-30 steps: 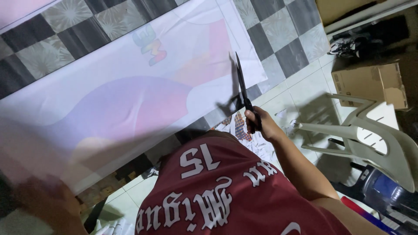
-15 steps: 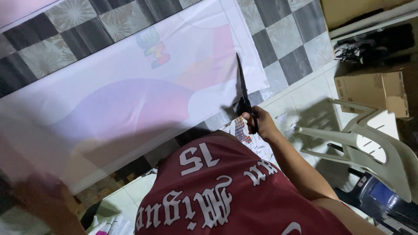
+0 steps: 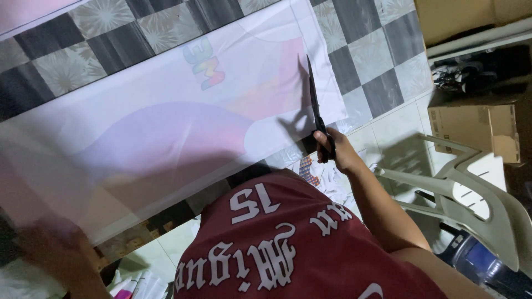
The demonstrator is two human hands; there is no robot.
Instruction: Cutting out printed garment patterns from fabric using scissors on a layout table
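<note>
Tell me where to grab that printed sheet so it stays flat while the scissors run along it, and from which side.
Probably the near long edge of the printed sheet, from the person's own side. The sheet lies spread across the checkered table, that edge hanging off toward the body. The right hand holds the black scissors at its right end; the blurred left hand is at the far left corner.

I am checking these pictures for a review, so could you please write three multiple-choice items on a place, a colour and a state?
1. Where is the plastic chair?
A. right of the person
B. on the fabric
C. far left

2. What colour is the person's shirt?
A. green
B. dark red
C. yellow

3. What does the right hand hold?
A. nothing
B. a cup
C. black scissors

Key: 1 A, it stands at the right edge; 2 B, dark red with white print; 3 C, blades lie over the printed fabric.
</note>
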